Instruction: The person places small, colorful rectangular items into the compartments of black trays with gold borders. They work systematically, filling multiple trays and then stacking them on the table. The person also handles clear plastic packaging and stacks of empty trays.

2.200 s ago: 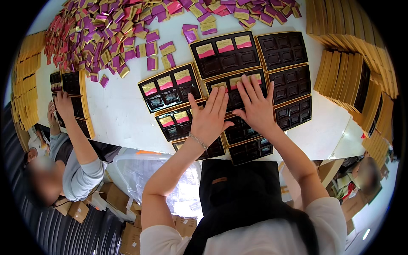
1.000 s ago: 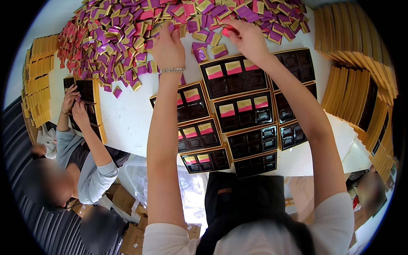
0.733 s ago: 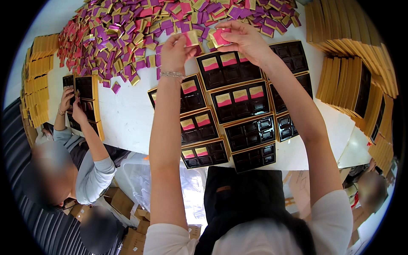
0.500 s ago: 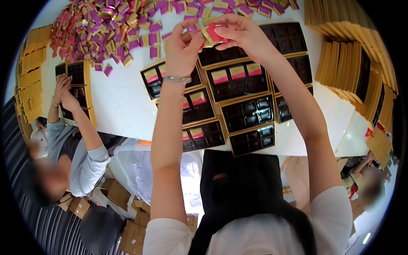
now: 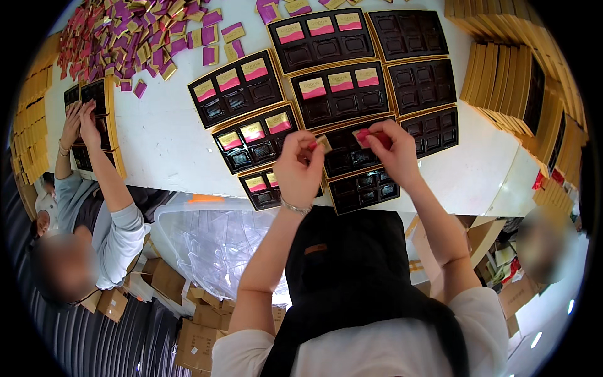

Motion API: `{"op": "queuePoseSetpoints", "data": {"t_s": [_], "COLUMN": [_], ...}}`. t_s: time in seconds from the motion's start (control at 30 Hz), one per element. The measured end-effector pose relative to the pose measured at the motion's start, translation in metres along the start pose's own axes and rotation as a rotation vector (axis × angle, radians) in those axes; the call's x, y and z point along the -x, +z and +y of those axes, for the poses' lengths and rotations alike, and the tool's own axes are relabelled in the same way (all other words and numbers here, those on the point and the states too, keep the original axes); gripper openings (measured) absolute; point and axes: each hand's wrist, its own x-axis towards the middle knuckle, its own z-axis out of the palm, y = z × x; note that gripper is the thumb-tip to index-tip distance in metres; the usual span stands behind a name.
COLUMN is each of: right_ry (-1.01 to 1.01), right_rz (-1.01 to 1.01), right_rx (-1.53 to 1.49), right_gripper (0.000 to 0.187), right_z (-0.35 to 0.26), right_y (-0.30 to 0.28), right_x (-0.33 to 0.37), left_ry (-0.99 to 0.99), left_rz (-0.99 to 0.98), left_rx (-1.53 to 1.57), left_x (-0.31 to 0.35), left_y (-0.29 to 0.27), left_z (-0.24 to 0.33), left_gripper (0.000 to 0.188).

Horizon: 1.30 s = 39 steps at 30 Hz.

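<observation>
Where the middle column's third tray (image 5: 342, 163) from the far side lies, left to right: left hand (image 5: 298, 171), pinch closed on a pink-and-gold chocolate (image 5: 324, 143) at its left end; right hand (image 5: 397, 152), pinching a second chocolate (image 5: 361, 137) over its far half. Advisable: light edge grip, pieces square to the tray.

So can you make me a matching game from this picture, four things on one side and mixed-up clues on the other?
Things:
1. Heap of wrapped pieces
2. Plastic bin
3. Person's right hand
4. Farthest tray in the middle column

Clues:
A. Pinching a small wrapped piece
B. Three pink-and-gold pieces along its far row
C. Purple, red and gold, toward the far side of the table
D. See-through, just past the table's near edge

Right pairs: 1-C, 2-D, 3-A, 4-B
</observation>
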Motion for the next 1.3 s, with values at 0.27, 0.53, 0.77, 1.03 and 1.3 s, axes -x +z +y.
{"op": "queuePoseSetpoints", "data": {"t_s": [0.27, 0.53, 0.77, 1.03, 1.3], "right_ry": [-0.61, -0.197, 0.412, 0.335, 0.386], "right_rz": [0.139, 0.192, -0.054, -0.017, 0.076], "right_rx": [0.416, 0.058, -1.391, -1.226, -0.92], "right_gripper": [0.028, 0.024, 0.022, 0.023, 0.028], "right_z": [0.009, 0.015, 0.019, 0.019, 0.005], "right_y": [0.015, 0.015, 0.0, -0.003, -0.003], "right_x": [0.017, 0.026, 0.021, 0.025, 0.026], "left_ry": [0.21, 0.455, 0.623, 0.781, -0.325], "left_rz": [0.056, 0.092, 0.008, -0.046, -0.216], "left_rx": [-0.271, -0.615, -0.645, -0.726, 0.469], "left_x": [0.015, 0.014, 0.014, 0.013, 0.016], "left_y": [0.024, 0.024, 0.034, 0.051, 0.027], "left_z": [-0.021, -0.024, -0.011, -0.014, 0.009], "left_gripper": [0.024, 0.04, 0.046, 0.04, 0.024]}}
